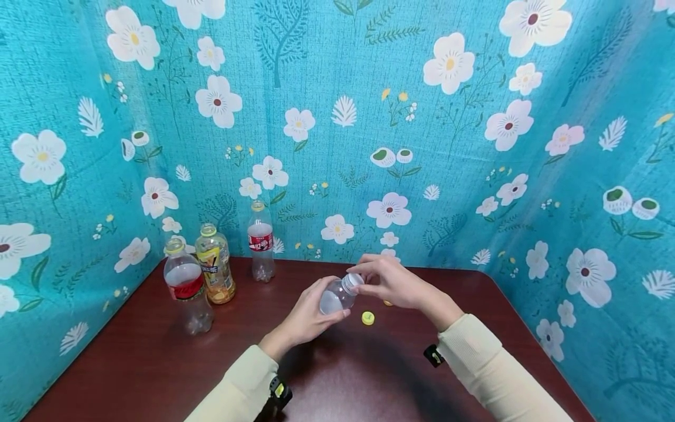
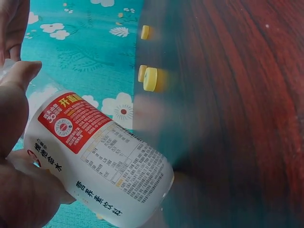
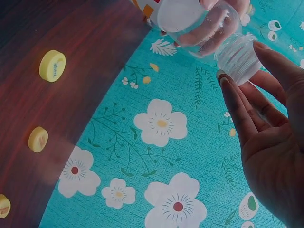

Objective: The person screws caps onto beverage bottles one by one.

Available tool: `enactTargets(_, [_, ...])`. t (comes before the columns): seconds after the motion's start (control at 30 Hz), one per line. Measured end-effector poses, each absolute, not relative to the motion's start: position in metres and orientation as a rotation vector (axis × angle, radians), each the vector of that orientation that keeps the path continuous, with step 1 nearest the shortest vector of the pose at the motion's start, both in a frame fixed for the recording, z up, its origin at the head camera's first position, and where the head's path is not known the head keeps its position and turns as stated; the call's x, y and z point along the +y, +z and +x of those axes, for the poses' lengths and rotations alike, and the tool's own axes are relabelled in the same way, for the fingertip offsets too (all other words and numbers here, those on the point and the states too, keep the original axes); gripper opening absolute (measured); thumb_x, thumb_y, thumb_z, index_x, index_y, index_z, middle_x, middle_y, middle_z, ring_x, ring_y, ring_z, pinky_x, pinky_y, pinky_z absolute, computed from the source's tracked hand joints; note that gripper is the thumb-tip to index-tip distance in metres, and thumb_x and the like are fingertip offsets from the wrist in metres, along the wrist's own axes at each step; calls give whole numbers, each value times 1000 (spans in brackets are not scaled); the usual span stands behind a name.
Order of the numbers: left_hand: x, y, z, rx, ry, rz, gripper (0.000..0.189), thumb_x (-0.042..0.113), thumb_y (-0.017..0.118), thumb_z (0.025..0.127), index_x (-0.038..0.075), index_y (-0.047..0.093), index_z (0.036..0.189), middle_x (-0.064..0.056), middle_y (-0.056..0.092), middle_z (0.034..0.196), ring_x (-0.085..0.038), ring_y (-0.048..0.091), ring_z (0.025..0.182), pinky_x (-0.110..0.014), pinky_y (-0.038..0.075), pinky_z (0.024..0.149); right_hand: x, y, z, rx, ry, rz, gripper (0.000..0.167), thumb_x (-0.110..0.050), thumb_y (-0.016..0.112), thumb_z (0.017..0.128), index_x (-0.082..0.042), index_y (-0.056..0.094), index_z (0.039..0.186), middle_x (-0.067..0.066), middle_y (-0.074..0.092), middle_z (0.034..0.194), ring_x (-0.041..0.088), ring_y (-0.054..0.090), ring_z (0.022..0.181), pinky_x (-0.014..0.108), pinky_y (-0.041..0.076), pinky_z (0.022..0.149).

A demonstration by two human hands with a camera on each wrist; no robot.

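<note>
My left hand (image 1: 311,313) grips a clear plastic bottle (image 1: 336,298) round its body, tilted with its neck up to the right. A white label with a red panel covers the bottle (image 2: 102,156) in the left wrist view. On the bottle's neck sits a whitish cap (image 3: 241,59), pinched between the thumb and fingers of my right hand (image 1: 389,281). Below the hands, a yellow cap (image 1: 368,318) lies on the table. Another yellow cap (image 3: 38,139) lies near it in the right wrist view, and a further one (image 3: 4,206) shows at that view's left edge.
At the table's left stand a bottle with a red label (image 1: 188,288), a yellow-labelled bottle (image 1: 216,266) with some amber contents, and a slimmer red-labelled bottle (image 1: 261,243). A dark red wooden table (image 1: 132,363) is bordered by a blue flowered cloth (image 1: 337,135).
</note>
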State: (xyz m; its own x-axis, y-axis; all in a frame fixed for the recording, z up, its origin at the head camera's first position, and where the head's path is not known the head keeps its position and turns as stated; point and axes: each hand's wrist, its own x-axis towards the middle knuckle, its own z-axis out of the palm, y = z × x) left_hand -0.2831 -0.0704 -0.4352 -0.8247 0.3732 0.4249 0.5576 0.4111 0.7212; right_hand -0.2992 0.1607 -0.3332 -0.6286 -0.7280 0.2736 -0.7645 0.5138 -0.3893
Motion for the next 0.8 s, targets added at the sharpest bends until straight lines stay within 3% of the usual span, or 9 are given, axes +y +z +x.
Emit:
enactTargets(0.43, [-74,-437,-283,-2469,-1417,-716,66,40,83,86,16,52,139,0,61,129,-16,60,108,-33,56,85,153,-334,-301,-2663,757,1292,37,-19,79,91,-9,72,126,-4,67,106,9,59,82,26,54,67])
enactTargets(0.8, [-73,-435,-284,-2484,-1445,-760,65,39,82,87,14,53,140,0,62,128,-16,60,107,-30,56,83,157,-327,-301,-2688,796,1359,40,-18,81,90,-9,71,127,-2,67,113,12,67,89,27,58,76])
